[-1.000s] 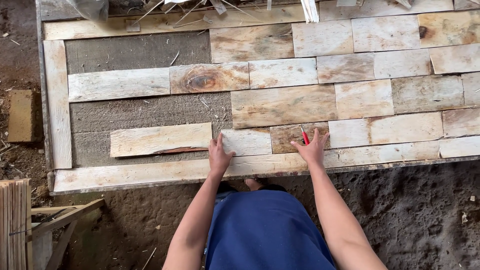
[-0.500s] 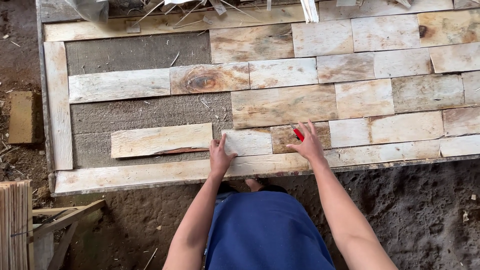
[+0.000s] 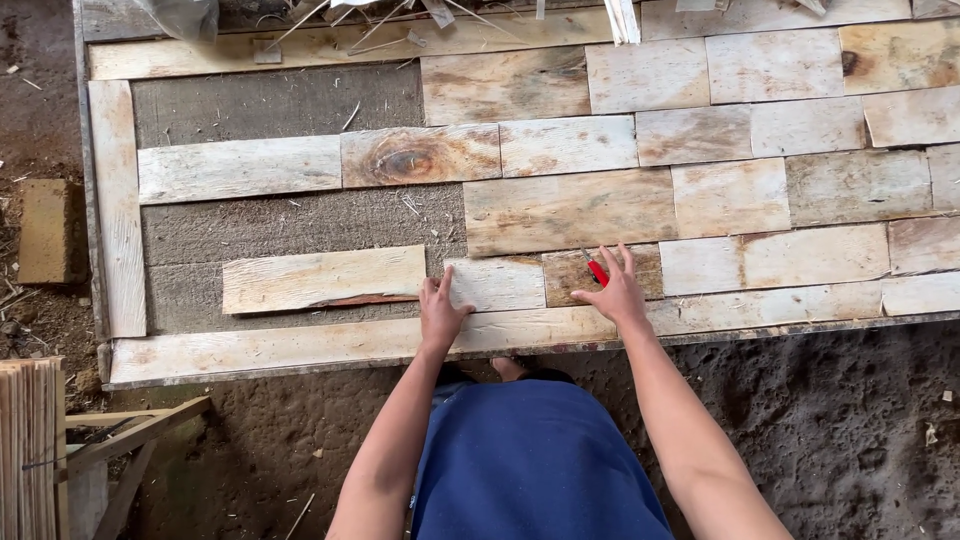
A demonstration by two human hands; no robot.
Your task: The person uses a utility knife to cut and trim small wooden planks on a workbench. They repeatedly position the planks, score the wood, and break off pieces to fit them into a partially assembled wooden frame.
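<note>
A large grey board (image 3: 290, 225) lies on the ground, mostly covered with rows of pale flat wood pieces. My left hand (image 3: 441, 312) rests flat on the left end of a short pale piece (image 3: 500, 283) in the lowest inner row. My right hand (image 3: 612, 287) presses on the brown piece (image 3: 565, 275) beside it, with a small red tool (image 3: 597, 271) under its fingers. A longer loose piece (image 3: 322, 278) lies slightly tilted to the left of my left hand, apart from the row.
Long strips frame the board: one along the near edge (image 3: 300, 345), one down the left side (image 3: 118, 205). A brick-like block (image 3: 45, 230) sits on the dirt at left. Stacked slats (image 3: 28, 450) stand at lower left. Wood scraps lie at the top.
My right hand has slid a little to the left and up over the brown piece, its fingers spreading. My left hand has stayed on the short pale piece.
</note>
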